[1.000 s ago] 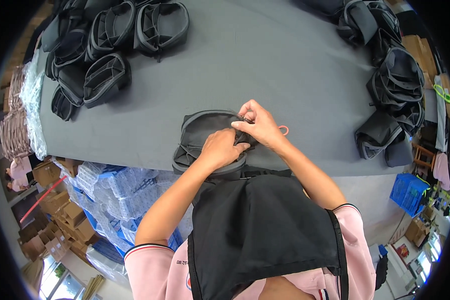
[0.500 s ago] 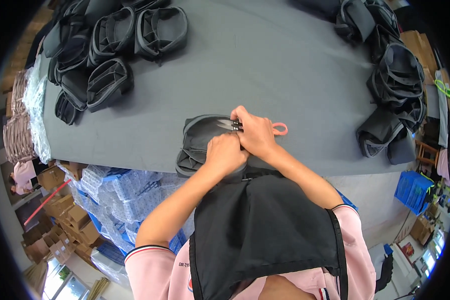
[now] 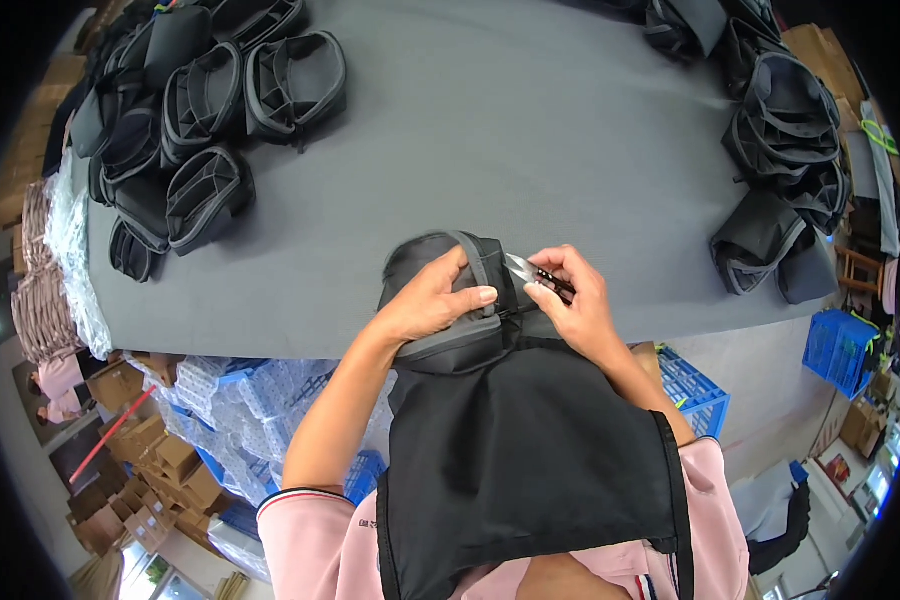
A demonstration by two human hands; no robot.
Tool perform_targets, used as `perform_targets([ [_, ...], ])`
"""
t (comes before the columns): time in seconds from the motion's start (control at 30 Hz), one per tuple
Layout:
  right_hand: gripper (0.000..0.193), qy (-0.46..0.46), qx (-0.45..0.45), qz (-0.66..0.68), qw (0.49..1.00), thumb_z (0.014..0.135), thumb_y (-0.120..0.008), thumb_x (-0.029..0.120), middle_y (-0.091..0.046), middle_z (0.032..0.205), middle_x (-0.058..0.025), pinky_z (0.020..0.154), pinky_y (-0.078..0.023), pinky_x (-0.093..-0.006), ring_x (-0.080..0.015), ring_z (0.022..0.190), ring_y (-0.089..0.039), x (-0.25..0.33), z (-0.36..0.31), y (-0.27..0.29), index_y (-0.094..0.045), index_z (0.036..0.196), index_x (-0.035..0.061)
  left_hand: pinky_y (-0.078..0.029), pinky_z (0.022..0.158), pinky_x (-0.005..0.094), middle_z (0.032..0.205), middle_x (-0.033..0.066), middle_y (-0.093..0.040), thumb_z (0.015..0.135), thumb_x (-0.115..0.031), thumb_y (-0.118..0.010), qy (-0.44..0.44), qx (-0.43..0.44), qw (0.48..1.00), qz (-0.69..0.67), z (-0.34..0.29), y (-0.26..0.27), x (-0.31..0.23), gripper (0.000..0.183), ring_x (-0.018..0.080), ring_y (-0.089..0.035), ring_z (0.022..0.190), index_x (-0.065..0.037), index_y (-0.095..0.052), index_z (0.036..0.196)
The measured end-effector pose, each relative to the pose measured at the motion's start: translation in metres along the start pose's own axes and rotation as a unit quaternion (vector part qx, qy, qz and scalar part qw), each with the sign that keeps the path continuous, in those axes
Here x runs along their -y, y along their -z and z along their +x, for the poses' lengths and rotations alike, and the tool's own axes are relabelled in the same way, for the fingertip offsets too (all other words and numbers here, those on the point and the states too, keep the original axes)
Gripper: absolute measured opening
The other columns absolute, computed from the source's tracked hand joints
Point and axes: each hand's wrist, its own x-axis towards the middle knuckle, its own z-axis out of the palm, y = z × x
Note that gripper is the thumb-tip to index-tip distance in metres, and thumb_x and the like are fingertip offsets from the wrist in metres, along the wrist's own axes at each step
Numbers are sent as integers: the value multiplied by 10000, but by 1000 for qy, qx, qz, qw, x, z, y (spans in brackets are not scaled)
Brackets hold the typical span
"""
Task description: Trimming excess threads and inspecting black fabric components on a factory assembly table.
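Observation:
At the table's near edge, my left hand (image 3: 428, 298) grips a black fabric pouch (image 3: 485, 345), its thumb over the zipper rim and its fingers partly hidden. The pouch is tipped on its side, and its zipper edge faces right. Just right of it, my right hand (image 3: 582, 305) holds a pair of thread snips (image 3: 552, 282). The blades are apart and point up and left, close beside the pouch's zipper edge. Whether they touch it or a thread, I cannot tell.
More black pouches (image 3: 202, 100) are piled at the far left, and others (image 3: 785, 130) at the right edge of the grey table (image 3: 450, 130). Below the table stand bubble-wrapped goods (image 3: 245, 410) in blue crates. Another blue crate (image 3: 695, 390) is by my right elbow.
The pouch has been turned from lying open upward onto its side. My left hand has shifted to its rim. My right hand has moved right and lower with the snips.

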Motion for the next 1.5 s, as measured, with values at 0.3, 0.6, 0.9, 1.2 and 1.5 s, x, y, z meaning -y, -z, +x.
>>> perform_targets([
  [0.3, 223, 190, 48, -109, 974, 726, -684, 66, -562, 803, -44, 564, -435, -281, -171, 642, -549, 17, 18, 5, -620, 939, 51, -416, 877, 284, 1086, 78, -581, 806, -177, -684, 51, 8, 998, -45, -8, -5, -7, 427, 141, -523, 1010, 35, -521, 1140],
  [0.6, 194, 228, -39, -84, 969, 714, -686, 37, -571, 764, -68, 527, -445, -298, -195, 599, -565, 17, 8, -6, -636, 902, 42, -415, 894, 293, 1098, 94, -585, 793, -204, -704, 1, -10, 1000, -13, -13, -6, -3, 477, 155, -525, 1032, 51, -514, 1149],
  [0.9, 202, 108, 12, -68, 992, 710, -682, 11, -578, 782, -64, 548, -432, -277, -164, 634, -541, 19, -8, 4, -650, 908, 30, -421, 884, 290, 1057, 73, -587, 918, -226, -553, 14, -67, 997, -48, -18, -9, -3, 332, 137, -534, 991, 27, -515, 1128],
  [1.2, 225, 141, 61, -78, 985, 711, -696, 42, -567, 786, -53, 566, -436, -286, -188, 629, -547, 5, -16, 3, -634, 927, 59, -422, 885, 290, 1075, 72, -576, 914, -145, -526, -4, -91, 994, -59, -19, -14, -6, 286, 133, -534, 991, 21, -492, 1144],
  [1.5, 193, 199, 40, -172, 964, 701, -703, 73, -560, 750, -22, 563, -399, -310, -192, 585, -531, 8, -15, -1, -647, 885, 90, -424, 883, 292, 1079, 77, -576, 909, -145, -532, -22, -97, 993, -64, -21, -16, -6, 291, 137, -535, 994, 26, -493, 1142],
])
